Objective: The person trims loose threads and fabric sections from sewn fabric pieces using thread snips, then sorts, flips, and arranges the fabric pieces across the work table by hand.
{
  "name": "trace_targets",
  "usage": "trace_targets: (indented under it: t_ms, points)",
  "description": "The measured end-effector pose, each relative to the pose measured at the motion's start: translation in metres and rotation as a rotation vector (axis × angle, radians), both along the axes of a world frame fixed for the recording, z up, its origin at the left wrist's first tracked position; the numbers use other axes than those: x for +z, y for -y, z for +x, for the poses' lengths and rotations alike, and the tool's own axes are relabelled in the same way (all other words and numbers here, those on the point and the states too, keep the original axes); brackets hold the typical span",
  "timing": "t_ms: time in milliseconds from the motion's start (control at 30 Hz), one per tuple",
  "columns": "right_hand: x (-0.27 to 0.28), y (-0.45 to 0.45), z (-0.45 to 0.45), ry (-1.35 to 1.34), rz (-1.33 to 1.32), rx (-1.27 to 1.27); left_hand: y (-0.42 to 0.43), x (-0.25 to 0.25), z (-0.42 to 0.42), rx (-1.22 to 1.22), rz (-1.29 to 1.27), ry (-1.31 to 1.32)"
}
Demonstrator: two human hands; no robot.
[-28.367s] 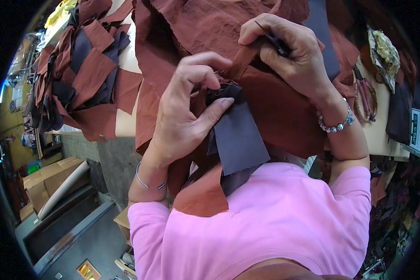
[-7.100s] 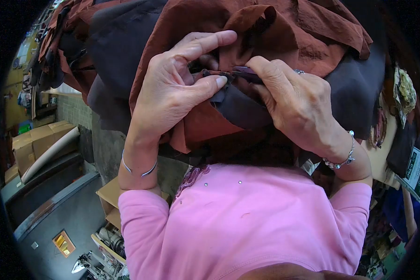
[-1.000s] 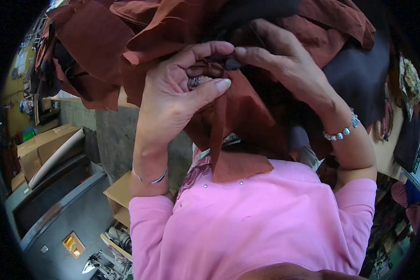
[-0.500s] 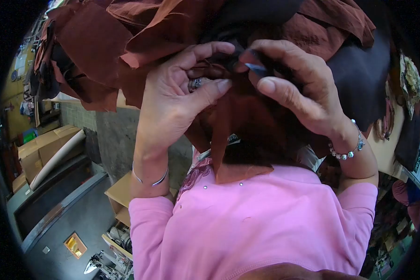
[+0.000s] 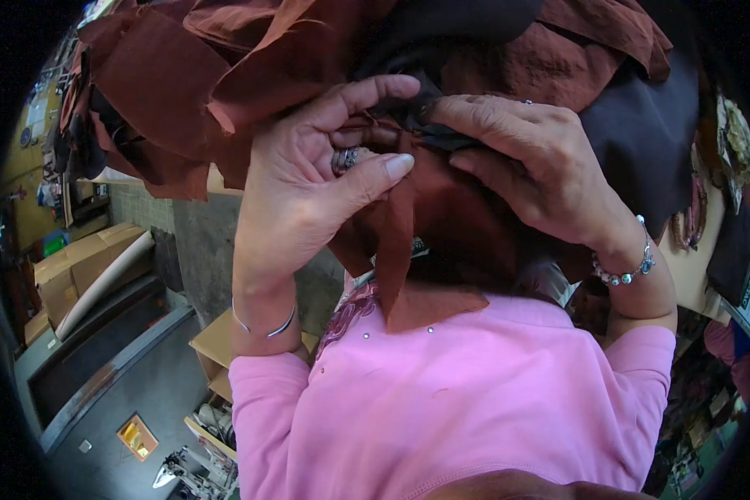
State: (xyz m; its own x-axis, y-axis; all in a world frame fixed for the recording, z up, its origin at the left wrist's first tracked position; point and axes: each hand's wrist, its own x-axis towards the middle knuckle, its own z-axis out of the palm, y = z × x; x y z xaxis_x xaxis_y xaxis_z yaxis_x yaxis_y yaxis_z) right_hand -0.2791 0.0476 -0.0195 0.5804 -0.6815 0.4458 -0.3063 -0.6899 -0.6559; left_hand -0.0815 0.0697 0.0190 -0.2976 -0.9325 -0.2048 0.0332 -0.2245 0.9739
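Observation:
My left hand (image 5: 325, 158), with rings on a finger, pinches the edge of a rust-brown piece of fabric (image 5: 400, 225) between thumb and curled fingers; the index finger is bent above it. The fabric hangs down in a narrow strip to a pointed corner over my pink top. My right hand (image 5: 525, 154) is just to the right, thumb and fingers closing on a thin dark grey piece (image 5: 443, 136) beside the brown edge. Whether this piece is cloth or a small tool I cannot tell. More brown cloth hangs in shadow beneath both hands.
Heaped brown fabric pieces (image 5: 154, 75) and dark fabric (image 5: 650, 142) fill the surface in front of me. To the lower left are cardboard boxes (image 5: 92, 258), an open carton (image 5: 217, 346) and a sewing machine (image 5: 196, 471). Bundled cloth hangs at the right (image 5: 733, 150).
My right hand has turned, showing more of its back, and its thumb and fingers have come closer together on the dark piece. My left hand has shifted slightly left, keeping its pinch.

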Motion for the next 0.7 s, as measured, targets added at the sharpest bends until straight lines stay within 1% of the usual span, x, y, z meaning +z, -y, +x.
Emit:
trace_targets:
  t_ms: [200, 333, 433, 700]
  points:
    - [0.012, -0.009, 0.001, -0.185, -0.097, -0.097, -0.001, 0.004, -0.002, 0.007, 0.046, -0.003]
    - [0.012, -0.014, 0.003, -0.305, -0.224, -0.171, -0.001, 0.001, -0.002, -0.006, 0.014, 0.017]
    - [0.012, -0.016, 0.005, -0.325, -0.293, -0.206, -0.001, 0.001, -0.003, -0.007, 0.019, 0.014]
    - [0.006, -0.020, 0.007, -0.297, -0.289, -0.225, -0.002, -0.002, -0.005, 0.000, 0.021, 0.013]
